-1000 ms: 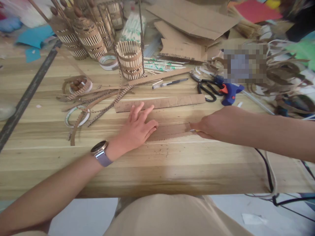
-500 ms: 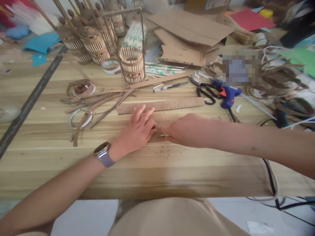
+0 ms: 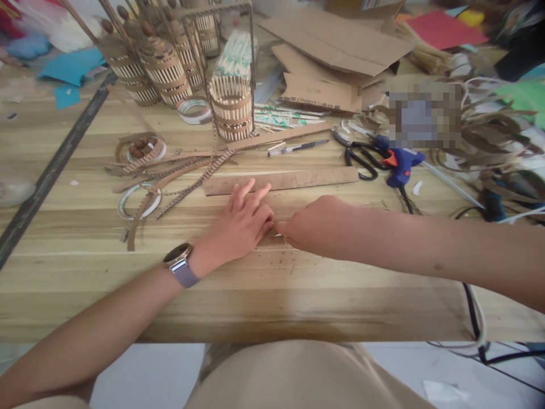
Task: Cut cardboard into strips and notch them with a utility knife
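My left hand (image 3: 242, 221) lies flat with its fingers stretched out, pressing down on a brown cardboard piece (image 3: 298, 203) on the wooden table (image 3: 264, 289). My right hand (image 3: 317, 226) is closed round a small tool, of which only a pale tip (image 3: 277, 234) shows. That tip touches the cardboard right beside my left fingers. A long cardboard strip (image 3: 298, 179) lies just beyond both hands. A watch (image 3: 181, 264) is on my left wrist.
Black scissors (image 3: 361, 160), a blue glue gun (image 3: 402, 162) and a pen (image 3: 298, 147) lie behind the strip. Stick-and-cardboard cylinders (image 3: 232, 108), tape rolls (image 3: 138, 200), thin cardboard strips (image 3: 187, 176) and cardboard sheets (image 3: 336, 40) crowd the back. Cables (image 3: 472, 307) hang over the right front edge.
My right hand has slid left along the cardboard piece, from its right end to right beside my left fingers. My left hand has stayed pressed in place.
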A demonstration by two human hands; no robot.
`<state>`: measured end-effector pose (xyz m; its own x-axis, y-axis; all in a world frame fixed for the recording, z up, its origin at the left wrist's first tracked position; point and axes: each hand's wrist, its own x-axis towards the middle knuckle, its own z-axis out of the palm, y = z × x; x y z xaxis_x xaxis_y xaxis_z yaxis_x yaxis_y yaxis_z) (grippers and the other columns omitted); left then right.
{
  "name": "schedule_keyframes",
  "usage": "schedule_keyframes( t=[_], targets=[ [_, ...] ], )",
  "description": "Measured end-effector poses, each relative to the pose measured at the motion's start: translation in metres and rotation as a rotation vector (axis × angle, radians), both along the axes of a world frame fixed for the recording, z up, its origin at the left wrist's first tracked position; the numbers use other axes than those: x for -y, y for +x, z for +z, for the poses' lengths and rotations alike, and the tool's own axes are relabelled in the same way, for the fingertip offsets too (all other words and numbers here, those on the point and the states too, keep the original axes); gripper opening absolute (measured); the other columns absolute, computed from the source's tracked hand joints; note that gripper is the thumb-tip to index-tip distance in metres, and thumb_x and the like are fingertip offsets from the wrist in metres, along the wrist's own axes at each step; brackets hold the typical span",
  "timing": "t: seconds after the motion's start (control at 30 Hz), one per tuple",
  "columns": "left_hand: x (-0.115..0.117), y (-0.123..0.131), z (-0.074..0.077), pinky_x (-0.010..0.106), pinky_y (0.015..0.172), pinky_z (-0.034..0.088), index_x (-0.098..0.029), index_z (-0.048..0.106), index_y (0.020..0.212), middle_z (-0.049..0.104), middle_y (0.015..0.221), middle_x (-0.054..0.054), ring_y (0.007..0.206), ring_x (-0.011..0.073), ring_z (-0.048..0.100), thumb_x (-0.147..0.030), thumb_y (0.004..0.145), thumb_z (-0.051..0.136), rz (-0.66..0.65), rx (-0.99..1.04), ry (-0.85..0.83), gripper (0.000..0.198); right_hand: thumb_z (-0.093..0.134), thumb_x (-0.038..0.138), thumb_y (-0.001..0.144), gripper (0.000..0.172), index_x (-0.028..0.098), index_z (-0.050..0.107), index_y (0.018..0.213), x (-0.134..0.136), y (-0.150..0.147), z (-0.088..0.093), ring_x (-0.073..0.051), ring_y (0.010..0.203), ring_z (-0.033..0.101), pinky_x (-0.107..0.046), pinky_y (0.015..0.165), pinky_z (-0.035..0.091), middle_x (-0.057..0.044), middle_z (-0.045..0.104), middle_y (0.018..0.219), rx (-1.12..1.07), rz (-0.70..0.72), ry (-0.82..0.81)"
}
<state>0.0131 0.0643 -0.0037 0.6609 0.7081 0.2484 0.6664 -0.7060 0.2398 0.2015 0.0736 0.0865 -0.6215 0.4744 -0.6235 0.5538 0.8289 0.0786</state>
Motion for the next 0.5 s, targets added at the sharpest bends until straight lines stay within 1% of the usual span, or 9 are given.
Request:
schedule_keyframes(
  t=[0.1,0.17,0.23,0.33,0.43,0.5],
  targets=[
    [0.000,0.000,0.000,0.069,0.117,0.021,-0.017,0.059,0.097,0.041,0.153,0.017,0.150,0.0376,0.019,-0.024,0.102,0.044,0.000,0.019,-0.004,0.017,0.055,-0.009,0.073,0.028,0.017,0.060,0.083,0.002,0.006,-0.003,-0.022,0.057,0.065,-0.027,0.046,0.030,-0.001,0.063,0.065,-0.036,0.053,0.049],
    [0.000,-0.001,-0.001,0.069,0.117,0.022,-0.017,0.059,0.097,0.041,0.152,0.018,0.150,0.0381,0.020,-0.025,0.102,0.044,-0.003,0.015,0.002,0.018,0.057,-0.009,0.071,0.030,0.018,0.059,0.084,0.003,0.012,-0.006,-0.021,0.055,0.064,-0.027,0.045,0.029,0.000,0.061,0.063,-0.042,0.084,0.099],
    [0.000,-0.001,0.000,0.069,0.117,0.022,-0.016,0.059,0.096,0.042,0.151,0.019,0.149,0.0389,0.020,-0.025,0.102,0.044,-0.006,0.004,0.006,0.018,0.059,-0.007,0.072,0.033,0.020,0.060,0.091,0.004,0.020,-0.008,-0.022,0.054,0.063,-0.027,0.044,0.027,0.001,0.061,0.060,-0.019,0.079,0.131],
    [0.000,-0.001,0.000,0.068,0.117,0.021,-0.016,0.059,0.097,0.042,0.151,0.018,0.150,0.0380,0.019,-0.023,0.101,0.046,-0.011,0.010,-0.002,0.015,0.059,-0.001,0.080,0.032,0.022,0.061,0.102,0.003,0.030,-0.007,-0.022,0.057,0.065,-0.027,0.045,0.026,-0.002,0.067,0.065,0.033,-0.005,0.117],
    [-0.001,-0.001,0.000,0.069,0.117,0.019,-0.017,0.058,0.097,0.042,0.152,0.017,0.150,0.0368,0.019,-0.022,0.100,0.048,-0.018,0.026,-0.011,0.012,0.057,0.007,0.088,0.023,0.024,0.063,0.102,0.002,0.044,-0.004,-0.021,0.059,0.065,-0.028,0.046,0.027,-0.004,0.071,0.072,0.075,-0.113,0.079],
    [-0.001,-0.002,0.000,0.070,0.117,0.019,-0.017,0.058,0.097,0.043,0.152,0.017,0.150,0.0371,0.019,-0.021,0.099,0.048,-0.023,0.029,-0.011,0.011,0.057,0.014,0.091,0.019,0.026,0.064,0.104,0.001,0.060,-0.003,-0.021,0.058,0.064,-0.029,0.047,0.026,-0.005,0.073,0.074,0.097,-0.187,0.082]
  ],
)
